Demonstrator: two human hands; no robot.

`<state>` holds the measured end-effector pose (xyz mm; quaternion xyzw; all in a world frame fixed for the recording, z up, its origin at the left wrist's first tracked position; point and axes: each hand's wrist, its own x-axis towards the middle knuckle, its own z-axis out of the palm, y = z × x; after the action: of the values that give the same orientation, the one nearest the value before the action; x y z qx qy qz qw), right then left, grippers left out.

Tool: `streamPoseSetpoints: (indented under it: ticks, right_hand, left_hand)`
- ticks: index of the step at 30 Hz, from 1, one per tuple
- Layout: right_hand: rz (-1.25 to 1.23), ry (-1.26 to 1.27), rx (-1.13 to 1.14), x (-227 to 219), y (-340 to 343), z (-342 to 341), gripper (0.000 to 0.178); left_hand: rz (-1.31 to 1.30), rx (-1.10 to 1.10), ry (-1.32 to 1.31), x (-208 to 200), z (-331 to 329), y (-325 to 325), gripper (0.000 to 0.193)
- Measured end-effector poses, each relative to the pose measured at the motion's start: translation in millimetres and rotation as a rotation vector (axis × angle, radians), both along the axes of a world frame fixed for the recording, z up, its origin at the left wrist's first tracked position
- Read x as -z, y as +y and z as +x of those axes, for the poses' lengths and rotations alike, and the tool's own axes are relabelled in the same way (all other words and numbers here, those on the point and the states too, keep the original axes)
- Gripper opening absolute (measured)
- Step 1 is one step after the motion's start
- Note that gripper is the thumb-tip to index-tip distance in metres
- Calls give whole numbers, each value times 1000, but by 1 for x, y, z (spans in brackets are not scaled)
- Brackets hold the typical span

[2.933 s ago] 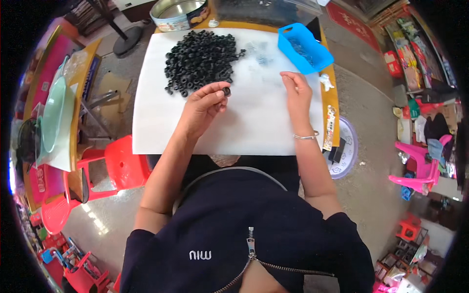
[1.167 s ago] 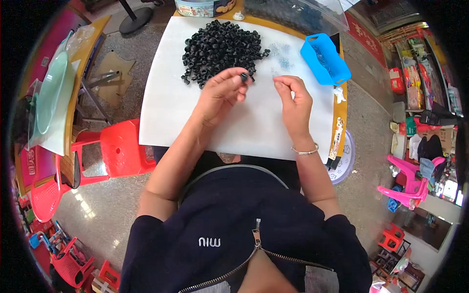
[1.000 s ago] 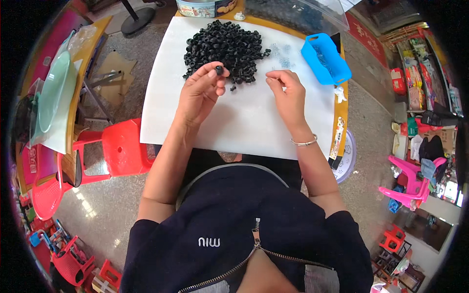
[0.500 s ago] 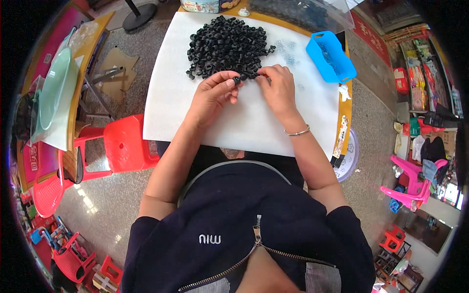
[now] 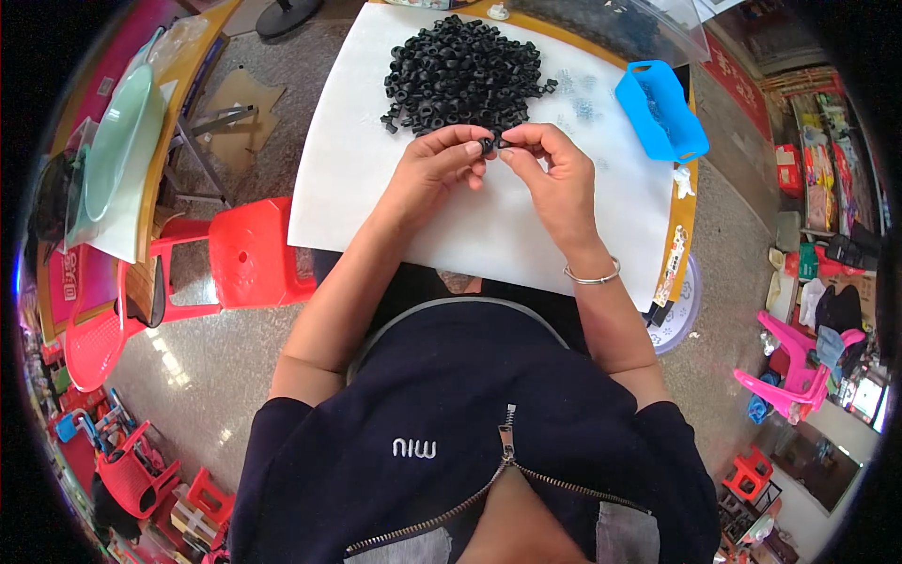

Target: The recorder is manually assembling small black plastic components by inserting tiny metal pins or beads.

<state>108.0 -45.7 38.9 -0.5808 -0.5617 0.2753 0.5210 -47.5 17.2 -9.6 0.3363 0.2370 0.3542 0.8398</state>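
A heap of small black ring-shaped plastic parts [image 5: 465, 70] lies on the white board [image 5: 366, 221]. Just below its near edge, my left hand [image 5: 442, 169] pinches one small black part [image 5: 487, 145] between thumb and forefinger. My right hand [image 5: 554, 169], with a bangle at the wrist, has thumb and forefinger closed on another small black piece [image 5: 504, 141]. The two pieces meet or nearly meet between my fingertips; whether they are joined I cannot tell.
A blue tray [image 5: 669, 146] holding small clear bits stands at the board's right, with tiny bluish bits [image 5: 584, 110] scattered beside it. A clear plastic box [image 5: 620, 28] is at the far edge. A red stool [image 5: 249, 254] stands to the left.
My right hand has come away from the heap's near edge with a small black piece, bringing it against the part in my left hand. The whole view has shifted slightly.
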Motion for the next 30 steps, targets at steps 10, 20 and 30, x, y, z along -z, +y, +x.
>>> streamPoseSetpoints:
  ticks: [10,20,30]
  right_hand:
    - [71,-92,-17,1,0,0,12]
    - [161,-259,-40,0,3,0,13]
    - [303,-473,-117,3,8,2,16]
  left_hand:
    - [3,16,-11,1,0,0,23]
    - [9,5,-3,3,0,0,24]
    - [-14,-25,58,0,0,0,23]
